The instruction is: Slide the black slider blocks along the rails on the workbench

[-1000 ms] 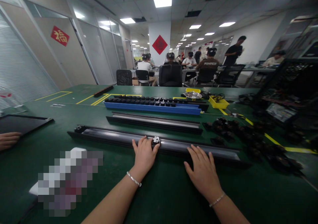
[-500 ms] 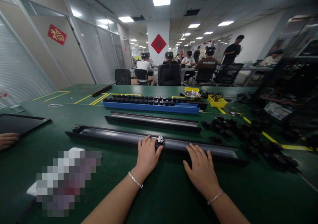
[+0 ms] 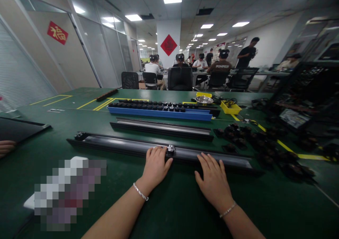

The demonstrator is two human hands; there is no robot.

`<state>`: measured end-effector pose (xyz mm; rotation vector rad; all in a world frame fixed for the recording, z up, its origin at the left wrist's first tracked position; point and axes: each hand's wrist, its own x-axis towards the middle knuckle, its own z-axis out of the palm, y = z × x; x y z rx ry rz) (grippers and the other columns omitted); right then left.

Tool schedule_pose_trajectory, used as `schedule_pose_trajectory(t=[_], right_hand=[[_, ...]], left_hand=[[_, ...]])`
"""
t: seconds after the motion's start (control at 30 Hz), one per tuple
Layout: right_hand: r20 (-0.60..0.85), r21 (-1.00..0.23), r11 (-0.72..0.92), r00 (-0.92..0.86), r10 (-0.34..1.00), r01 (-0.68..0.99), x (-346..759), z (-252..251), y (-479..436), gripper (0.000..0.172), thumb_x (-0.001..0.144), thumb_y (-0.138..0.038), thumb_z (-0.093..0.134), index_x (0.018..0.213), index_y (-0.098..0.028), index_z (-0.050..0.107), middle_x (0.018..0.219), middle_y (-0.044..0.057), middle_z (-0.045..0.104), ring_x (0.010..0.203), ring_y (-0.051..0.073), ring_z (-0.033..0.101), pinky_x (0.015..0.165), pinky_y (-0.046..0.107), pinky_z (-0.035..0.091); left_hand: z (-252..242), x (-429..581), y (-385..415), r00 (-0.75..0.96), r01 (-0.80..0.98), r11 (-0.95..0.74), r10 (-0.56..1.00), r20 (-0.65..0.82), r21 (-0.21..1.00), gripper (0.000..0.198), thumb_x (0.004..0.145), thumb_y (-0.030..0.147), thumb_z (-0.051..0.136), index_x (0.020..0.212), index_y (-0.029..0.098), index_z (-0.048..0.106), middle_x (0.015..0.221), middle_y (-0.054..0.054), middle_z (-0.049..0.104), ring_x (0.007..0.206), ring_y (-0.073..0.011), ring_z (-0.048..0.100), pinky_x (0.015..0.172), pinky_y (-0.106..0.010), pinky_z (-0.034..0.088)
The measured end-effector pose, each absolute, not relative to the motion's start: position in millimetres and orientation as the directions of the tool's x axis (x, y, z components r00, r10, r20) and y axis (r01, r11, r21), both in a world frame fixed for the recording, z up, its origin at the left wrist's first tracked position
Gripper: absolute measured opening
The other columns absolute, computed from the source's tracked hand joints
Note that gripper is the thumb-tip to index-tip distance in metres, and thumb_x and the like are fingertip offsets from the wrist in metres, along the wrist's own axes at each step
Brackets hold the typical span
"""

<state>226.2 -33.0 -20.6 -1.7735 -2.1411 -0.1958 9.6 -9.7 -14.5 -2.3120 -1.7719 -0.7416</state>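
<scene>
A long black rail [image 3: 127,146] with a shiny grey channel lies across the green table before me. In it sits a small black-and-silver block [image 3: 170,150], and a similar dark block [image 3: 79,135] is at its left end. My left hand [image 3: 156,166] rests on the rail's near side, fingers over the edge just left of the middle block, thumb apart. Farther right, my right hand [image 3: 214,182] lies with spread fingertips on the near edge of the same rail. Neither hand is wrapped round anything.
Behind lie a second black rail [image 3: 161,127] and a blue rail [image 3: 159,114] topped with dark blocks. Several loose dark blocks [image 3: 235,134] are heaped right, near a yellow bin [image 3: 230,108]. A co-worker's hand [image 3: 6,147] is beside a dark flat panel [image 3: 23,131] at left.
The view has shifted slightly. My left hand's fingers have drawn a little left and down, away from the middle block; the right hand stays on the rail's edge.
</scene>
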Motion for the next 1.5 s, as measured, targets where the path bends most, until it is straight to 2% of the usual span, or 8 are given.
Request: schedule_pose_trajectory(t=[0.17, 0.53, 0.97, 1.33, 1.5], right_hand=[[0.389, -0.104, 0.267, -0.207, 0.898, 0.958, 224.2, -22.0, -33.8, 0.048, 0.083, -0.028, 0.043, 0.129, -0.016, 0.047, 0.133, 0.009, 0.05, 0.128, 0.024, 0.036, 0.109, 0.047, 0.022], [0.425, -0.089, 0.296, -0.233, 0.875, 0.951, 222.6, -21.9, -34.2, 0.047, 0.082, -0.025, 0.043, 0.128, -0.018, 0.048, 0.13, 0.008, 0.052, 0.124, 0.024, 0.039, 0.108, 0.047, 0.022], [0.442, -0.172, 0.406, -0.298, 0.846, 0.898, 204.9, -18.1, -33.1, 0.045, 0.082, -0.022, 0.043, 0.127, -0.026, 0.049, 0.128, 0.005, 0.054, 0.121, 0.021, 0.043, 0.108, 0.046, 0.019], [0.423, -0.177, 0.366, -0.265, 0.866, 0.914, 194.9, -12.2, -28.7, 0.042, 0.08, -0.019, 0.046, 0.119, -0.032, 0.054, 0.117, 0.003, 0.06, 0.111, 0.02, 0.049, 0.104, 0.047, 0.021], [0.409, -0.218, 0.349, -0.239, 0.881, 0.912, 193.7, -9.2, -28.6, 0.038, 0.08, -0.019, 0.045, 0.116, -0.027, 0.055, 0.114, 0.005, 0.061, 0.109, 0.021, 0.05, 0.104, 0.046, 0.02]], left_hand=[[-12.4, 14.6, -13.2, 0.198, 0.936, -0.302, 0.875, 0.441, 0.18, 0.044, 0.085, 0.04, 0.048, 0.123, 0.018, 0.051, 0.111, -0.01, 0.064, 0.111, -0.025, 0.051, 0.105, -0.051, 0.022], [-9.3, 15.6, -13.1, 0.182, 0.937, -0.282, 0.898, 0.4, 0.207, 0.043, 0.084, 0.039, 0.049, 0.124, 0.022, 0.05, 0.104, -0.006, 0.064, 0.103, -0.0227, 0.053, 0.107, -0.05, 0.018], [-7.3, 19.4, -12.6, 0.18, 0.956, -0.251, 0.911, 0.371, 0.153, 0.044, 0.082, 0.041, 0.052, 0.125, 0.028, 0.051, 0.098, -0.005, 0.062, 0.099, -0.0236, 0.053, 0.105, -0.051, 0.02], [-2.5, 22.2, -12.2, 0.188, 0.964, -0.239, 0.924, 0.333, 0.119, 0.047, 0.081, 0.042, 0.052, 0.127, 0.035, 0.048, 0.096, -0.005, 0.061, 0.1, -0.0253, 0.051, 0.102, -0.053, 0.02], [-1.0, 22.7, -12.1, 0.197, 0.963, -0.244, 0.927, 0.32, 0.113, 0.048, 0.081, 0.042, 0.052, 0.128, 0.038, 0.047, 0.094, -0.005, 0.06, 0.1, -0.0257, 0.051, 0.101, -0.055, 0.02]])
